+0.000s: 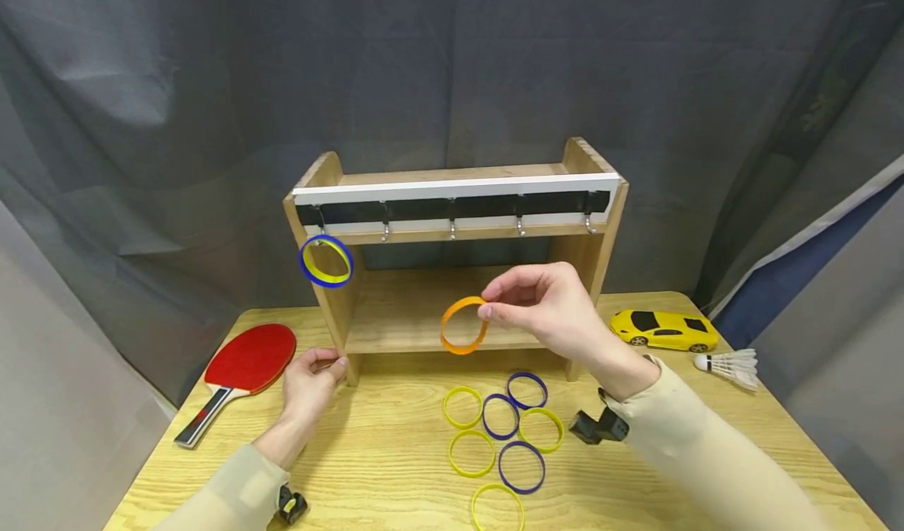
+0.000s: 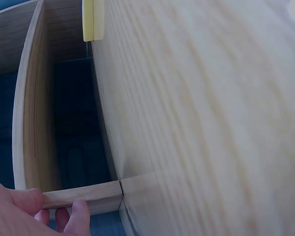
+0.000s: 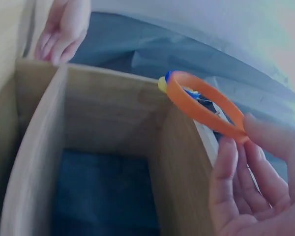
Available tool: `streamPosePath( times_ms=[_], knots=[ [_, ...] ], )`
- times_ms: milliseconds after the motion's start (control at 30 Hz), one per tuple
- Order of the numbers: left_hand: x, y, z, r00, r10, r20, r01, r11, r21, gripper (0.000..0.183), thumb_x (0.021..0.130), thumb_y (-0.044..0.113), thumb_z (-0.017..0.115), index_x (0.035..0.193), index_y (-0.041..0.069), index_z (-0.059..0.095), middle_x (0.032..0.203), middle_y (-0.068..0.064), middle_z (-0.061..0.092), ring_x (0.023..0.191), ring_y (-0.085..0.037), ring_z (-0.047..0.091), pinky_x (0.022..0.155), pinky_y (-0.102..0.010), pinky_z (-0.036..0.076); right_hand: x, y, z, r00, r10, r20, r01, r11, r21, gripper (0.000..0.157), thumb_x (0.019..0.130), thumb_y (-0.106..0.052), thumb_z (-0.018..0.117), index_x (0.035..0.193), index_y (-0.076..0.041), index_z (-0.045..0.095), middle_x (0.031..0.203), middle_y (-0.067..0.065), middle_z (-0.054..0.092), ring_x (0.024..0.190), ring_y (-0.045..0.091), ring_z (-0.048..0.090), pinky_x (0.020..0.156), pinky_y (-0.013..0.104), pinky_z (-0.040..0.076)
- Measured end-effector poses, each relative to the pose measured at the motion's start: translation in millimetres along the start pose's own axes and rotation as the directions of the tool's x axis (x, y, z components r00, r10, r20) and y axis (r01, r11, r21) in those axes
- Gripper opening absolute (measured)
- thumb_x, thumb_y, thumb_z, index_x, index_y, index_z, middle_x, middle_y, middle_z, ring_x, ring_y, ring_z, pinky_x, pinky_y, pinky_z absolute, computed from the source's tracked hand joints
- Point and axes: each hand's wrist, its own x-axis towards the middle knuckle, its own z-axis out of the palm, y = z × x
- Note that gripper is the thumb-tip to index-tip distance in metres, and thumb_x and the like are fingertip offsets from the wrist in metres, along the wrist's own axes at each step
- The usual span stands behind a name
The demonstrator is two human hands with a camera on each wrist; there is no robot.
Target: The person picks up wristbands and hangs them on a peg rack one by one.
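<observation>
My right hand [image 1: 554, 311] pinches an orange wristband [image 1: 462, 350] between thumb and fingertips, in front of a wooden shelf unit [image 1: 395, 311]. In the right wrist view the orange wristband [image 3: 199, 112] stands out from the fingertips, touching nothing else. Low at the unit's left side, my left hand [image 1: 311, 382] grips the bottom of the side panel; the left wrist view has thumb and fingers around that wooden edge [image 2: 83, 194]. A blue wristband [image 1: 332, 283] and a yellow one hang together on the leftmost metal hook. The other hooks [image 1: 452, 229] in the row carry nothing.
Several yellow wristbands [image 1: 472, 474] and blue wristbands [image 1: 522, 491] lie on the table before the unit, some touching. A red table-tennis bat [image 1: 250, 358] lies left. On the right are a yellow toy car [image 1: 664, 331] and a shuttlecock [image 1: 730, 366]. Grey curtains [image 1: 452, 68] stand behind.
</observation>
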Motion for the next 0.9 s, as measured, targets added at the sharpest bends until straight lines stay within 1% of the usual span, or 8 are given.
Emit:
streamPosePath(
  times_ms=[100,233,367,433,533,667,800,900],
  knots=[
    [0.3,-0.7,-0.4,1.000,-0.004,0.000,0.004,1.000,0.001,0.029,0.104,0.002,0.077,0.129,-0.009,0.069,0.119,-0.015,0.079,0.091,-0.006,0.075,0.080,-0.018,0.067,8,4,10.9,0.998,0.012,-0.059,-0.003,0.988,0.156,0.018,0.093,-0.001,0.091,0.109,0.001,0.082,0.096,-0.002,0.086,0.084,0.012,0.082,0.079,0.028,0.071],
    [-0.6,-0.3,-0.3,1.000,-0.002,0.001,0.002,1.000,-0.001,0.029,0.104,0.002,0.076,0.129,-0.009,0.069,0.120,-0.017,0.079,0.092,-0.007,0.075,0.080,-0.018,0.066,16,9,29.5,0.993,0.032,-0.115,0.013,0.929,0.370,0.018,0.095,0.008,0.084,0.104,-0.008,0.083,0.095,-0.005,0.086,0.085,0.011,0.083,0.082,0.032,0.073],
    [-2.2,0.1,-0.2,1.000,0.002,-0.007,-0.002,1.000,0.010,0.026,0.104,0.002,0.075,0.128,-0.009,0.069,0.119,-0.017,0.080,0.094,-0.009,0.075,0.081,-0.017,0.066,24,8,50.7,0.985,0.088,-0.150,0.003,0.852,0.523,0.036,0.099,0.014,0.075,0.096,-0.020,0.084,0.092,-0.006,0.085,0.085,0.009,0.083,0.082,0.029,0.073],
    [-3.0,0.4,-0.3,1.000,0.003,-0.011,-0.003,1.000,0.018,0.025,0.105,0.002,0.075,0.128,-0.008,0.070,0.119,-0.016,0.080,0.096,-0.010,0.075,0.081,-0.017,0.066,28,5,60.3,0.979,0.126,-0.162,-0.007,0.807,0.591,0.038,0.101,0.015,0.071,0.095,-0.021,0.084,0.092,-0.006,0.084,0.085,0.007,0.082,0.082,0.027,0.072],
    [-3.3,0.6,-0.3,1.000,0.003,-0.006,-0.003,1.000,0.016,0.025,0.105,0.002,0.075,0.128,-0.007,0.070,0.121,-0.018,0.079,0.098,-0.011,0.076,0.083,-0.017,0.066,34,2,71.3,0.969,0.182,-0.169,-0.015,0.722,0.692,0.039,0.104,0.014,0.067,0.095,-0.019,0.084,0.093,-0.004,0.084,0.087,0.007,0.083,0.082,0.024,0.071],
    [-2.9,0.4,-0.4,1.000,0.003,0.006,-0.003,1.000,0.002,0.027,0.105,0.002,0.075,0.129,-0.008,0.069,0.124,-0.021,0.078,0.097,-0.009,0.077,0.082,-0.017,0.066,42,-3,81.9,0.957,0.235,-0.173,-0.012,0.626,0.779,0.038,0.107,0.012,0.065,0.094,-0.018,0.085,0.092,-0.002,0.085,0.084,0.008,0.083,0.081,0.024,0.071],
    [-3.1,0.8,-0.7,1.000,0.009,0.008,-0.009,1.000,0.004,0.028,0.105,0.002,0.075,0.130,-0.009,0.069,0.126,-0.023,0.078,0.095,-0.008,0.076,0.082,-0.017,0.066,51,-7,91.5,0.944,0.258,-0.204,0.019,0.576,0.817,0.036,0.107,0.011,0.065,0.093,-0.017,0.084,0.091,-0.001,0.084,0.081,0.009,0.083,0.080,0.023,0.071],
    [-3.2,1.3,-0.8,1.000,0.013,0.004,-0.013,1.000,0.017,0.027,0.105,0.002,0.075,0.129,-0.008,0.070,0.124,-0.020,0.079,0.096,-0.010,0.077,0.082,-0.018,0.066,57,-9,98.2,0.926,0.278,-0.255,0.067,0.543,0.837,0.031,0.105,0.009,0.070,0.092,-0.015,0.082,0.092,-0.001,0.082,0.082,0.009,0.083,0.080,0.023,0.071]
  ],
)
